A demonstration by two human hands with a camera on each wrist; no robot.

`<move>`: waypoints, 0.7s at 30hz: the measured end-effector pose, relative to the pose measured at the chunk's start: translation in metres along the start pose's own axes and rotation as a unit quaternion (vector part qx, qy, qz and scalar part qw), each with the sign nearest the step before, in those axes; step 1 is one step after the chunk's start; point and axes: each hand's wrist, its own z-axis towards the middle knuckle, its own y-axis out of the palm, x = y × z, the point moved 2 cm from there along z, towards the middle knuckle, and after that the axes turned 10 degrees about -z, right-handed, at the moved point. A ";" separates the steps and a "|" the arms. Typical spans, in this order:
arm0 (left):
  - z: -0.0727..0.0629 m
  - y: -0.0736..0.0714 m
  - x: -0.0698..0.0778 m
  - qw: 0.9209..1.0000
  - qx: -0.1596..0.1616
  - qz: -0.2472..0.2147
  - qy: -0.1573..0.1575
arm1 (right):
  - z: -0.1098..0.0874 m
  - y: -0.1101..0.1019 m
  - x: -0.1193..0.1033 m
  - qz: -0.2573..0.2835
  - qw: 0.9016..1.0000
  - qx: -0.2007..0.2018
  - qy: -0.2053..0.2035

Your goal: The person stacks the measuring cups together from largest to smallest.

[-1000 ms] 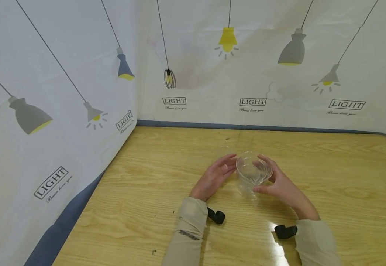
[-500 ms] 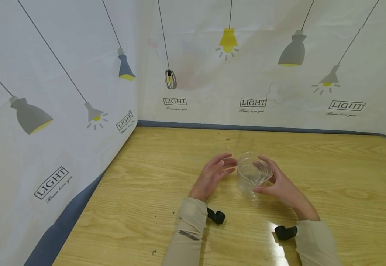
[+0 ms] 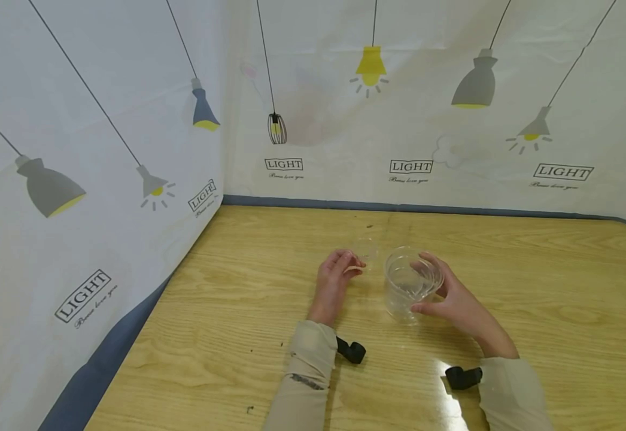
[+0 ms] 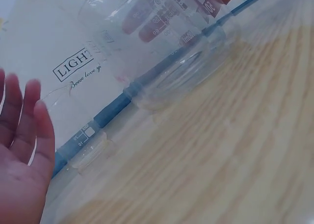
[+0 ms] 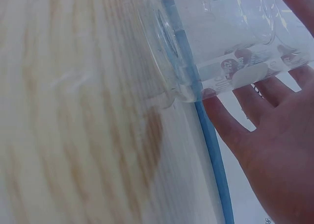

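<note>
On the table stands a large clear beaker with printed graduations, upright. Another clear vessel, likely a smaller beaker, sits nested inside it. My right hand grips the large beaker from its right side, thumb in front and fingers behind. Beyond it to the left stands a small clear beaker marked 10 and 20; it is faint in the head view. My left hand is just left of that small beaker, fingers loosely bent. In the left wrist view its fingers appear apart from the glass.
The wood-grain table meets a white curtain printed with lamps along the back and left. Black wrist mounts stick out from both sleeves, close to the tabletop.
My left hand has come away from the large beaker, moving left toward the small beaker, its fingers drawing in. My right hand keeps its grip, and the large beaker stays in place.
</note>
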 end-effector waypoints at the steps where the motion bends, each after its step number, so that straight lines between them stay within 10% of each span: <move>1: 0.001 0.000 0.000 1.000 0.011 0.004 0.006 | 0.000 0.000 0.000 0.000 1.000 0.000 0.000; 9: 0.001 -0.006 0.003 0.994 0.091 0.067 -0.004 | 0.000 0.000 0.000 0.003 1.000 0.001 0.000; 21: 0.002 -0.008 0.001 0.982 0.127 0.135 0.022 | -0.001 0.000 0.000 -0.002 1.000 0.002 0.003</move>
